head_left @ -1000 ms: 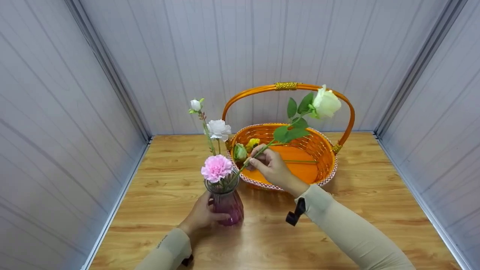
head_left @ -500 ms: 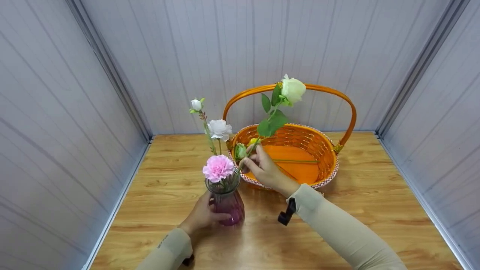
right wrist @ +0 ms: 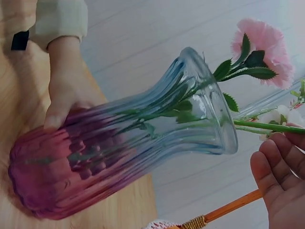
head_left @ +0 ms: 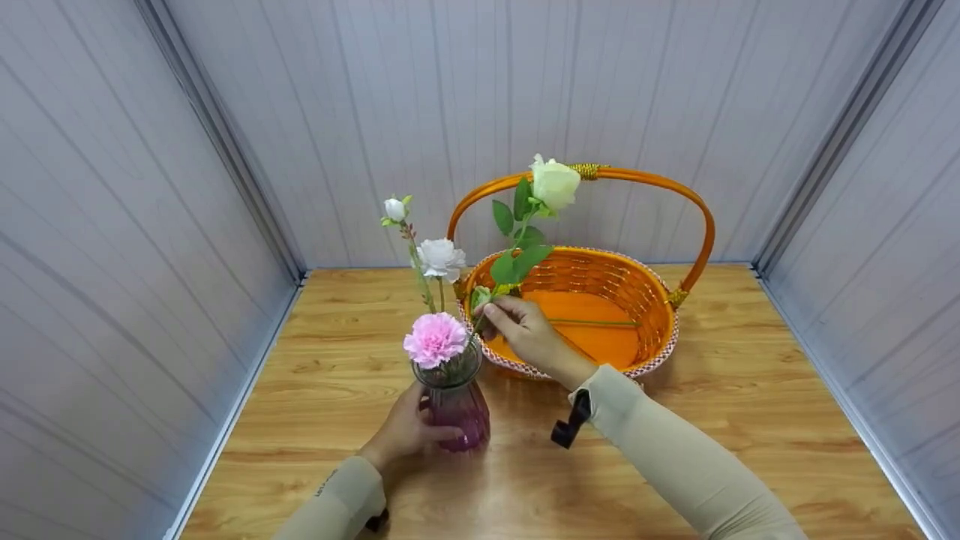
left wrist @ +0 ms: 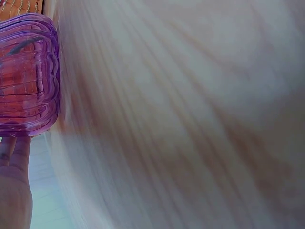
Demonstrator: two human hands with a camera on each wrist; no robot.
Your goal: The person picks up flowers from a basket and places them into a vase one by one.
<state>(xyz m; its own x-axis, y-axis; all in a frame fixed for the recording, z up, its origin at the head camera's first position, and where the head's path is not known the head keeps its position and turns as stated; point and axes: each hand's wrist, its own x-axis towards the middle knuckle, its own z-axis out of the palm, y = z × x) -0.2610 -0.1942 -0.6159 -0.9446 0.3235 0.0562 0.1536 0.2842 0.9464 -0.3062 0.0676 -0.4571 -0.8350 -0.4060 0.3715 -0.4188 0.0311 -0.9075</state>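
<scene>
My left hand [head_left: 405, 431] holds the lower part of a glass vase [head_left: 465, 416], clear at the top and purple below, upright on the table. A pink carnation [head_left: 435, 340], a white flower [head_left: 441, 259] and a white bud [head_left: 394, 210] stand in it. Between thumb and fingers my right hand [head_left: 529, 337] pinches the stem of a pale cream rose [head_left: 555, 184], its bloom up and leaning right. In the right wrist view the rose's green stem [right wrist: 259, 125] runs into the vase mouth. The left wrist view catches the vase base [left wrist: 28, 81] with fingers beneath.
An orange wicker basket [head_left: 585, 304] with a tall arched handle [head_left: 709, 232] stands behind and right of the vase. Inside lie a green flower [head_left: 481, 295], a yellow flower [head_left: 508, 289] and a long green stem. Pale panel walls [head_left: 360, 150] enclose the wooden table [head_left: 345, 360].
My right hand has shifted slightly left, and the rose has swung left and become more upright, its stem lower in the vase. My left hand and the vase have stayed put.
</scene>
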